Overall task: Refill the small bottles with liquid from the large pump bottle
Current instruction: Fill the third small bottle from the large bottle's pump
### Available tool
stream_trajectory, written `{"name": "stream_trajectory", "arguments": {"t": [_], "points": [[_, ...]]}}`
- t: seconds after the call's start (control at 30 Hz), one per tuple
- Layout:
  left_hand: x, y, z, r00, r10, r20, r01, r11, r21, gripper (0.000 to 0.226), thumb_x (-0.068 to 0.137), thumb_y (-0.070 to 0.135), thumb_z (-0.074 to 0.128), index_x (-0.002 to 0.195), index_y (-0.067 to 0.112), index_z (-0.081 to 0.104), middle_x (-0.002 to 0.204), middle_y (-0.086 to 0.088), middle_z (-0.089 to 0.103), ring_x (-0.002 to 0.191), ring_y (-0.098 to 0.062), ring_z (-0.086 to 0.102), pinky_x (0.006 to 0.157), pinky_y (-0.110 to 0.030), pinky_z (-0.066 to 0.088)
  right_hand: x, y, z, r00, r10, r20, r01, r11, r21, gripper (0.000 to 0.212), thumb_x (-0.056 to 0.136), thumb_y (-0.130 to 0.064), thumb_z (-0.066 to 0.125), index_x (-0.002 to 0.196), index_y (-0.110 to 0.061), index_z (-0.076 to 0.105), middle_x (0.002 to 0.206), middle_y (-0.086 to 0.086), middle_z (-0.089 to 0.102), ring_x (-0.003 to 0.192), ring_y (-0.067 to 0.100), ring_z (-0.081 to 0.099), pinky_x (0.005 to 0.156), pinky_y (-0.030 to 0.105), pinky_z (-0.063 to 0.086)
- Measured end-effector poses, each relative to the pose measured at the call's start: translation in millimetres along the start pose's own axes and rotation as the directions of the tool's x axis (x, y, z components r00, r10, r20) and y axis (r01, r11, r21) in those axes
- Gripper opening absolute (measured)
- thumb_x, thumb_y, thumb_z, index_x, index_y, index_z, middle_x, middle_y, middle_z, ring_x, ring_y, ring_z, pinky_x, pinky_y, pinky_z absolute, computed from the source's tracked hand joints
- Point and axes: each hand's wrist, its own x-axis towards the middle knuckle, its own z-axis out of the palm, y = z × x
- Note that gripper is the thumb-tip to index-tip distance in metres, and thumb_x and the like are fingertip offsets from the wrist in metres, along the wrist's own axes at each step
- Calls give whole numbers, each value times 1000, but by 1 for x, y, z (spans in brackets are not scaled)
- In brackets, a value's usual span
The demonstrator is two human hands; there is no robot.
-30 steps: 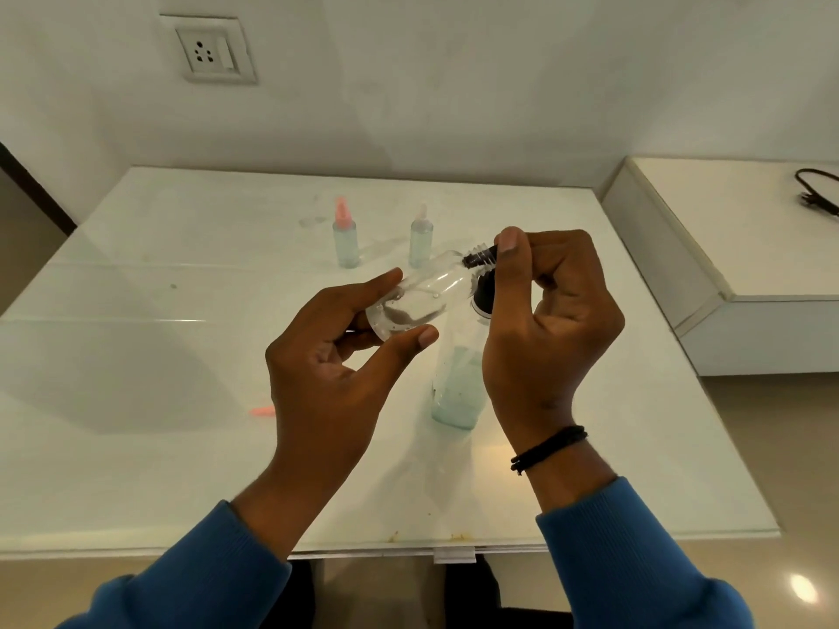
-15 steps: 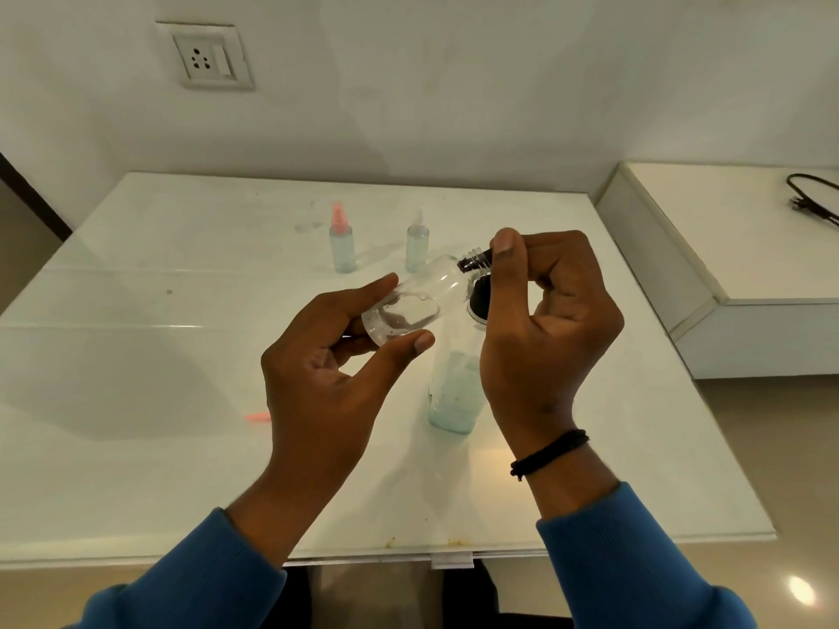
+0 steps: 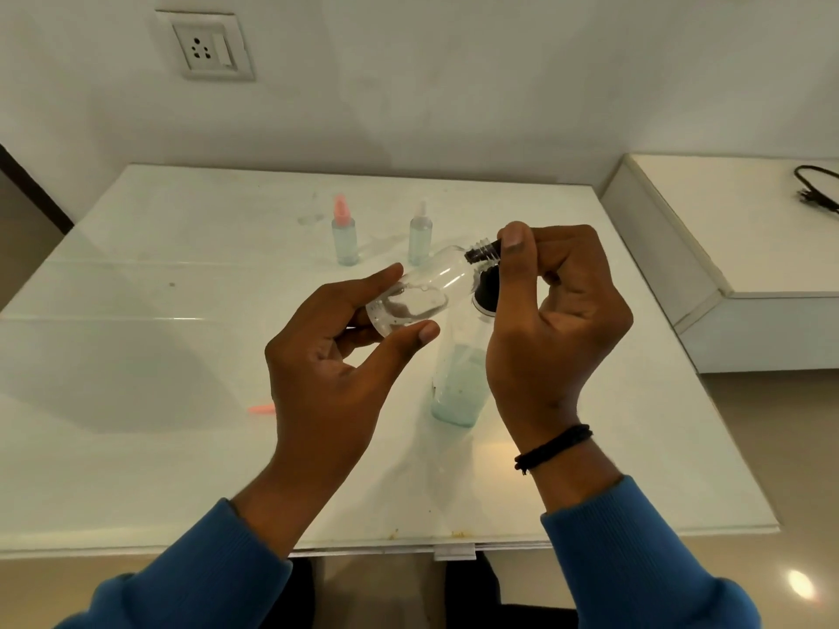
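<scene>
A: Mid-frame, the left hand had its thumb and fingers curled round the base of a small clear bottle, tipped on its side with the threaded neck pointing to the upper right.

B: And the right hand?

A: Fingers curled in, thumb pressed at that neck. It was pinching something there, but whether a cap or the bare threads, I couldn't tell.

B: Which step would you call it?

A: Opening or closing the small bottle, I'd judge; the view didn't settle which. The bottle showed only a little clear liquid pooled along its lower side, so it looked far from full.

B: Where was the large pump bottle?

A: Standing upright on the white surface, just behind the right hand, at centre frame. Pale blue-green liquid filled roughly its lower part, and its dark top peeked out beside the small bottle.

B: So the next move?

A: If the neck was open, bring it upright under the pump outlet and hold it steady; that mouth looked narrow, so spills seemed likely.

B: The others?

A: Two small spray bottles stood at the upper middle, one pink-capped, one clear-capped, near each other, both holding pale liquid. A loose pink cap lay on the surface at left.
</scene>
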Motion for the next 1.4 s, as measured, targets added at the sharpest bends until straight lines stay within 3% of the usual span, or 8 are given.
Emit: {"name": "stream_trajectory", "arguments": {"t": [0.23,0.4,0.57,0.87,1.4], "points": [[1,1,0,1000,-3,-3,3,1000,-17,46,81,23,84,123,21,66,118,11,70,108,-6,70,86,-18,58,5,-2,0,999,40,-5,-40,999,-4,19,97,-8,64,79,-12,64,73,-1,59,69,14,58,68,19,46],[0,0,1,1000,4,-8,-4,1000,-7,46,81,24,83,123,19,67,117,7,71,108,-9,71,86,-19,58,1,2,0,999,47,14,-47,999,10,19,97,-4,65,78,-7,65,74,2,60,69,20,60,65,29,50],[0,1,1,1000,1,-8,-1,1000,-29,46,80,23,83,123,18,67,116,8,71,107,-10,71,86,-19,58,6,-1,0,999,41,9,-41,999,-12,21,97,-7,65,77,-12,62,72,-2,59,68,14,58,66,21,47],[0,1,1,1000,2,-13,-2,1000,-22,45,80,24,83,122,21,66,116,13,69,107,-6,70,86,-16,56,4,-1,2,999,39,5,-39,999,-6,22,97,-5,66,78,-16,59,73,-4,58,69,12,57,67,19,47],[0,1,1,1000,9,-4,-9,1000,-22,45,81,22,83,123,18,66,116,14,68,107,-3,69,86,-15,56,3,-1,0,998,61,29,-61,998,5,19,97,-10,64,78,-9,64,73,2,61,68,21,60,66,24,50]]}}
